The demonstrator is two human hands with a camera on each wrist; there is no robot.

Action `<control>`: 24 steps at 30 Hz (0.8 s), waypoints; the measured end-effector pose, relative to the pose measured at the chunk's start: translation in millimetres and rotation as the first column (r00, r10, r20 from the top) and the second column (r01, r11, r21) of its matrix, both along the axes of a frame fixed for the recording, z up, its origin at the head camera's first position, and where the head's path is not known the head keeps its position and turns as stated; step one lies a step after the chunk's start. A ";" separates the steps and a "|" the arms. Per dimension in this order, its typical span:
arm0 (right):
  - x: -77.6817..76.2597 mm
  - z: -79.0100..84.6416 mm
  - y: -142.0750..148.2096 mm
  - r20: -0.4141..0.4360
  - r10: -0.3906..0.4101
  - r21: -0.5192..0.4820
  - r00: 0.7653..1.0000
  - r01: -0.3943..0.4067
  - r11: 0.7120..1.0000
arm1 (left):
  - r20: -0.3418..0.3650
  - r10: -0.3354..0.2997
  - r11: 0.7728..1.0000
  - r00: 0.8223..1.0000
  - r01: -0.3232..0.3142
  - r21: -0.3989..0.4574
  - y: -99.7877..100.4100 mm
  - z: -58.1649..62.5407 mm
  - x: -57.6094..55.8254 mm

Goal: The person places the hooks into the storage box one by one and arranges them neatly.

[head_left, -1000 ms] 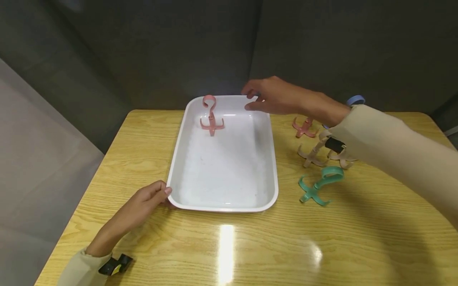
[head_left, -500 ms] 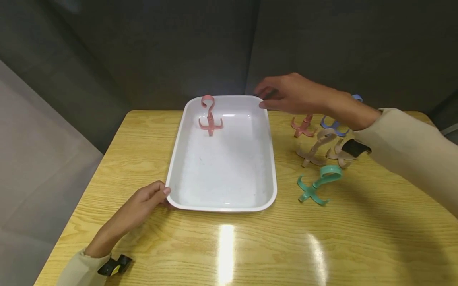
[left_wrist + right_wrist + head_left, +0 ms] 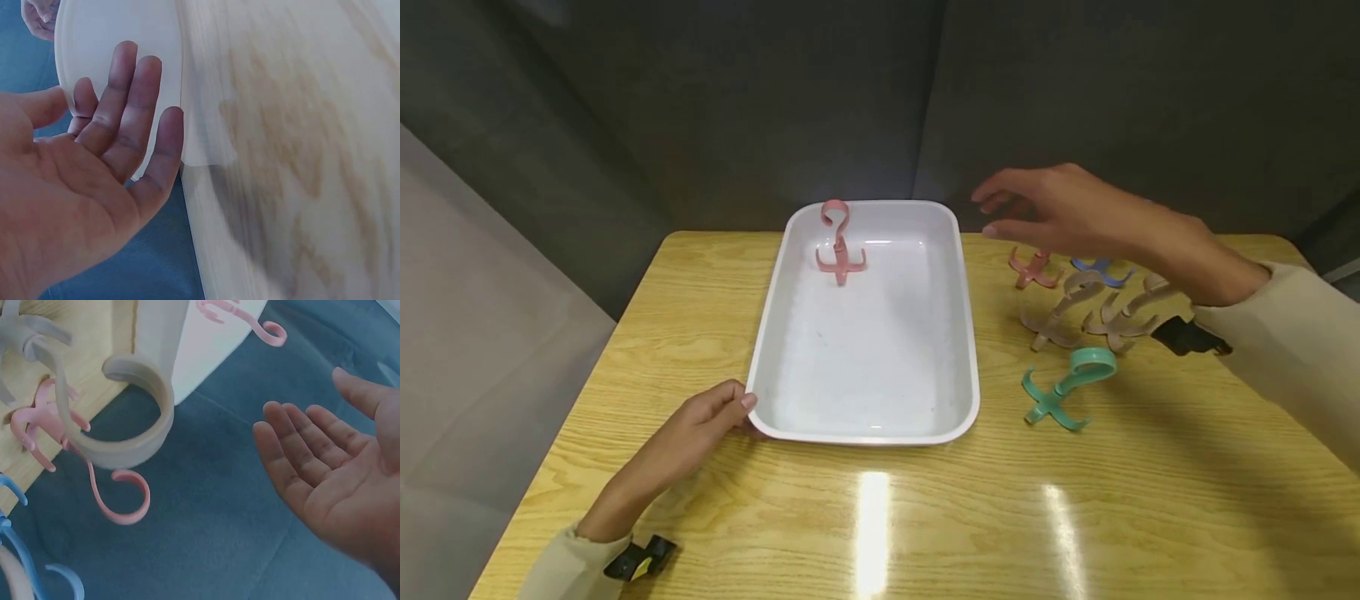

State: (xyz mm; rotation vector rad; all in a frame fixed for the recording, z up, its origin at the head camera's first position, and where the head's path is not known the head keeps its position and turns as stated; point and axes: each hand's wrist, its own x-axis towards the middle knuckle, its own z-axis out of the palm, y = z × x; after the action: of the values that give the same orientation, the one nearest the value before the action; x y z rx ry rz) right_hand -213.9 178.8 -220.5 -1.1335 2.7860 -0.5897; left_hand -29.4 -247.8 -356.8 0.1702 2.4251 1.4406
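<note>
My left hand (image 3: 703, 421) holds the near left corner of a white plastic tray (image 3: 976, 358), thumb on the rim and fingers along the outside. In the left wrist view the thumb and index finger meet at the tray's edge. A pink pronged hanging hook (image 3: 841, 258) stands inside the tray at the far left. My right hand (image 3: 1067, 204) is in the air right of the tray, fingers loosely bent, holding nothing. Below it are another pink hook (image 3: 1033, 271) and a blue hook (image 3: 1103, 268), both partly hidden by the hand and forearm in the head view.
Two beige hooks (image 3: 1052, 321) stand side by side on the wooden table (image 3: 970, 517), right of the tray. Nearer the front is a green hook (image 3: 1060, 396). A dark curtain (image 3: 760, 108) hangs behind the table's far edge.
My right hand has moved right, from over the tray's far right corner to near the hooks outside it. The left hand keeps its place on the tray corner.
</note>
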 end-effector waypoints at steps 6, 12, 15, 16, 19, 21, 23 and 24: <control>10.0 2.8 13.7 -0.002 -0.027 -0.034 1.000 0.026 0.999 | -0.001 -0.012 1.000 1.000 0.012 0.009 -0.5 0.2 1.1; 20.9 1.1 26.2 0.003 -0.044 -0.026 0.999 0.044 0.999 | -0.006 -0.011 1.000 1.000 0.011 0.010 0.4 0.2 1.7; 27.3 -1.5 33.4 -0.033 -0.039 -0.024 0.999 0.039 0.999 | -0.017 -0.010 1.000 1.000 0.010 0.008 0.9 0.0 0.8; 29.5 -2.5 35.6 -0.043 -0.036 -0.027 0.998 0.035 0.999 | -0.021 -0.010 1.000 1.000 0.010 0.009 1.0 -0.2 0.6; 36.0 -5.5 41.3 -0.056 -0.029 -0.042 0.998 0.027 0.999 | -0.028 -0.014 1.000 1.000 0.015 0.022 1.0 -0.7 0.1; 40.2 -7.2 44.2 -0.071 -0.028 -0.050 0.997 0.025 0.998 | -0.027 -0.014 0.999 1.000 0.015 0.034 1.1 -1.2 0.3; 43.6 -8.8 46.9 -0.077 -0.033 -0.058 0.997 0.029 0.998 | -0.029 -0.014 0.999 0.999 0.015 0.035 1.1 -1.3 0.5; 45.1 -9.4 48.0 -0.081 -0.034 -0.062 0.996 0.029 0.998 | -0.026 -0.011 0.999 1.000 0.012 0.034 1.2 -1.4 0.6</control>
State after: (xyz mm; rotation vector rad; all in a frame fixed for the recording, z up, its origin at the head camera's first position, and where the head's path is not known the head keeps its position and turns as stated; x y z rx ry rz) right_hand -168.7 226.8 -229.9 -1.1528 2.8786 -0.6503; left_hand -28.8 -246.6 -358.2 0.2114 2.4168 1.4838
